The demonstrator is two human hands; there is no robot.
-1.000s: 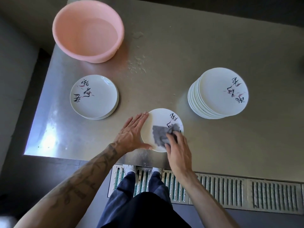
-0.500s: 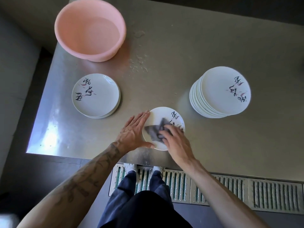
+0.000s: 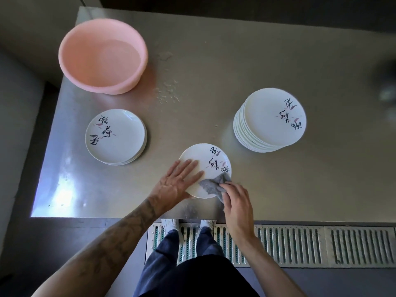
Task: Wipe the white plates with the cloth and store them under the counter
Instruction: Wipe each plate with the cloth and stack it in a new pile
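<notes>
A white plate (image 3: 211, 159) with black brush lettering lies near the counter's front edge. My left hand (image 3: 175, 181) presses flat on its left rim, fingers straight. My right hand (image 3: 235, 202) grips a grey cloth (image 3: 211, 185) that lies on the plate's near right edge. A short stack of white plates (image 3: 115, 136) sits to the left. A tall stack of several white plates (image 3: 272, 118) stands to the right.
A pink plastic basin (image 3: 102, 54) holding water stands at the counter's back left, with water drops (image 3: 168, 93) beside it. The steel counter (image 3: 300, 179) ends at its front edge just before my feet; a floor drain grate (image 3: 300, 243) runs below.
My right hand has dragged the cloth from the plate's middle to its near right edge. The left hand has slid further onto the plate. The camera view shifted slightly.
</notes>
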